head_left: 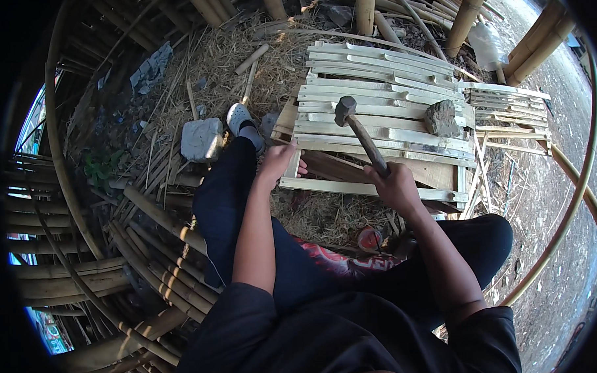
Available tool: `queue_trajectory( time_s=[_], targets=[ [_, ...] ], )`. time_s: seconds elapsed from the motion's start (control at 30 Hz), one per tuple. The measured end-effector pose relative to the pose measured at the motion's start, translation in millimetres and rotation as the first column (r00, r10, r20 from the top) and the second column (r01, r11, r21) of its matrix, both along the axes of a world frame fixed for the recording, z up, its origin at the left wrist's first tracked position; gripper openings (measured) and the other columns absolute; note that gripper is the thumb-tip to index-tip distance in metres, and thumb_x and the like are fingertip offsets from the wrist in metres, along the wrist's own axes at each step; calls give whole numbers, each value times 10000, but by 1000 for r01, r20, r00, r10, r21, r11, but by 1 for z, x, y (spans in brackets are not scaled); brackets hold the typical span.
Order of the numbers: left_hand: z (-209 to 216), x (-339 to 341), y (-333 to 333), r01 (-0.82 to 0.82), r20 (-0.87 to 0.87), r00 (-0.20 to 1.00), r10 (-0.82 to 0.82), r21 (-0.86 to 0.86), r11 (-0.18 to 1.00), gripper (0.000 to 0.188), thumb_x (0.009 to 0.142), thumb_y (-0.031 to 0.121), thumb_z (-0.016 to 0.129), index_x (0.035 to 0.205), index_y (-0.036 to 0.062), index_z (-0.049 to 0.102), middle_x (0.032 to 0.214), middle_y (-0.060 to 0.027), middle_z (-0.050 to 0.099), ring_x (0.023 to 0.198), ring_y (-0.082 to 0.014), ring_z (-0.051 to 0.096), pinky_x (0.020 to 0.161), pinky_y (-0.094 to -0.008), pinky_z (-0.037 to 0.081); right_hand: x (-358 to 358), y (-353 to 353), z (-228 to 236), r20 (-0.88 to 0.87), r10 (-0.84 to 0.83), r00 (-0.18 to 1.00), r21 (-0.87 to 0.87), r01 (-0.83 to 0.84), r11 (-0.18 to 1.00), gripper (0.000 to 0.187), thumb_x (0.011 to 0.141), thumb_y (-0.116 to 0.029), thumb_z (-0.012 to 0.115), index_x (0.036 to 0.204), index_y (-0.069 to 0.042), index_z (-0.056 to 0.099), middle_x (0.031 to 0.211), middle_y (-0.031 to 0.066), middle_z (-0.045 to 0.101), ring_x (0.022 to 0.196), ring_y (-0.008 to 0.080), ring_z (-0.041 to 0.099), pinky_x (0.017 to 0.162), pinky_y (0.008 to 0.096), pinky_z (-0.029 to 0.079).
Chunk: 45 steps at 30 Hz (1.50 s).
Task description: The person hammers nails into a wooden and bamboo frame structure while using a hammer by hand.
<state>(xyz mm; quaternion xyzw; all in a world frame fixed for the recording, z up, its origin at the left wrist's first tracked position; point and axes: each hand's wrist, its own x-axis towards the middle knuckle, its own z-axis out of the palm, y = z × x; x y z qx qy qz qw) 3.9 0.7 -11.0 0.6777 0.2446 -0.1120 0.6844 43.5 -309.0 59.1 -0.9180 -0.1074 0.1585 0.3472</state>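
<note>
My right hand (397,187) is wrapped round the hammer (368,144), presumably head-heavy; left hand (275,165) half-curled at the bamboo-slat panel (401,121), grip unclear; panel looks light, springy; best held by its end rail (294,165).

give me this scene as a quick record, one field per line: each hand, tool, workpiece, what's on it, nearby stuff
left hand: at the left edge, fingers curled around it
right hand: gripping the handle
tool: hammer, head pointing away from the person
workpiece: slatted panel, pale strips with gaps between
on workpiece: rough grey stone, toward the right side
nearby left: pale block beside a white shoe
nearby right: smaller slatted piece
</note>
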Motion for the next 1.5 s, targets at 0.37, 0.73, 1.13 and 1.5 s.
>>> queue_trajectory(
  time_s=[0.37,0.73,1.13,1.5],
  targets=[
    [-37,3,-2,-259,190,941,280,-126,957,388,958,395,665,876,17,689,617,-62,629,453,-175,630,403,-309,500,-24,56,-12,-140,113,984,126,-95,987,730,1015,-585,495,770,91,624,649,252,582,662,363,595,669,481,480],
    [-55,6,1,-241,315,905,285,-172,955,353,970,313,642,807,4,688,635,-79,656,466,-195,643,429,-311,492,-27,61,-7,-160,118,980,139,-96,986,711,1030,-580,482,798,82,597,597,171,529,587,236,506,605,436,446],
    [-63,5,1,-254,293,902,317,-231,939,318,970,301,653,891,0,721,649,-93,670,472,-196,650,427,-316,497,-30,64,-2,-107,84,991,47,-79,996,685,1037,-530,479,776,83,637,656,300,602,677,470,641,676,513,495],
    [-54,1,-1,-315,299,886,354,-171,934,318,962,292,662,971,-19,727,647,-108,669,466,-190,654,395,-309,506,-28,53,30,-72,227,971,-50,-231,972,528,935,-445,688,831,72,657,661,268,622,678,452,655,655,492,513]
  ],
)
